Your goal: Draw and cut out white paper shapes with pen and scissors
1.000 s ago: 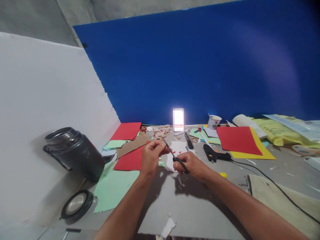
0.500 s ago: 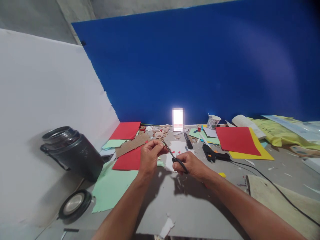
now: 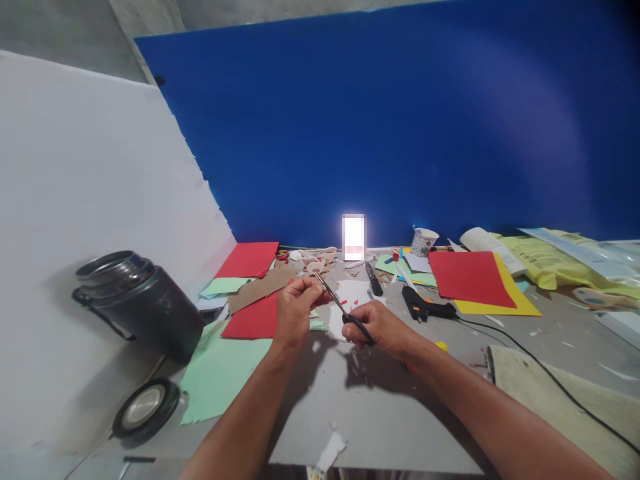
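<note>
My right hand [image 3: 376, 327] is closed around the black handles of a pair of scissors [image 3: 336, 301], whose blades point up and left toward my other hand. My left hand [image 3: 299, 308] is pinched with thumb and fingers together beside the blade tips. Whatever sits in that pinch is too small and hidden to make out. Below and behind the blades lies a white sheet of paper [image 3: 353, 291] with tiny red scraps on it. To the left, red paper [image 3: 253, 317] and pale green paper [image 3: 220, 373] lie near my left forearm.
A dark open flask [image 3: 150, 307] leans at the left, its round lid [image 3: 145, 408] in front. On the right are a black glue gun [image 3: 425, 305] with a trailing cord, red card [image 3: 470, 279] over yellow, a paper cup [image 3: 424, 242] and a beige cloth [image 3: 555, 393]. Paper scraps litter the grey table.
The view has shifted slightly, so everything sits a little further left. Both hands keep nearly the same pose, with the scissors still by the left fingertips.
</note>
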Tool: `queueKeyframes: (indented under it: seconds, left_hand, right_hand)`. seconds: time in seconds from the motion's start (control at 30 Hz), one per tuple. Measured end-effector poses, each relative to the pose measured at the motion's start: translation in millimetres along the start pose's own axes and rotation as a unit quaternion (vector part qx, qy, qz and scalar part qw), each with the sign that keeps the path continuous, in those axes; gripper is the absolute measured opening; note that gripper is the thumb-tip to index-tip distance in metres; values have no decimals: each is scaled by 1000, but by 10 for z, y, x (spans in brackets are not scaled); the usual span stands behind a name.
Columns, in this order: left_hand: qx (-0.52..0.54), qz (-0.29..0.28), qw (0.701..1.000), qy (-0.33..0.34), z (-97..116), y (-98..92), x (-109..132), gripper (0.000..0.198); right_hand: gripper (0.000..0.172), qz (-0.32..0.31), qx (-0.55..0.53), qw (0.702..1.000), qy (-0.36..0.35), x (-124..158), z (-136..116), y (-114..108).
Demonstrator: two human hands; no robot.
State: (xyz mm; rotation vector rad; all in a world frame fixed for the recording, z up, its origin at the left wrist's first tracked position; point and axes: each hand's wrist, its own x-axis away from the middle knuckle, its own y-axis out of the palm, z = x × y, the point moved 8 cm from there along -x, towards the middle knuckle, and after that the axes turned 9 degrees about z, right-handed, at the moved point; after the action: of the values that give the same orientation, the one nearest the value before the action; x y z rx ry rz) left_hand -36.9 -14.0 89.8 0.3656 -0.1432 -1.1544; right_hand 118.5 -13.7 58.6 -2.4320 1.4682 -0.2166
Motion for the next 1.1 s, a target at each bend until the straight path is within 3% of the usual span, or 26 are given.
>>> queueKeyframes:
  seconds: [0.27, 0.43, 0.6, 0.7, 0.83, 1.1]
  left_hand:
    - [-2, 1, 1000, 8, 30, 13, 5, 18]
    - [5, -8, 998, -58, -42, 58, 63, 21]
    - [-17, -39, 992, -120, -222, 145, 165, 24]
    - [-28, -44, 991, -121, -273, 188, 203, 24]
    - [-46, -48, 993, -101, -265, 227, 224, 23]
    - [-60, -82, 989, -108, -313, 250, 224, 21]
  right_hand:
    - [42, -2, 6, 1000, 10, -9, 48, -10]
    - [27, 81, -100, 992, 2, -39, 9, -108]
    - [38, 180, -205, 962, -2, -42, -6, -254]
    - [37, 222, -218, 950, -24, -40, 1, -339]
    - [34, 221, -227, 947, -47, -53, -8, -366]
    - [32, 205, -233, 951, -19, -54, -72, -349]
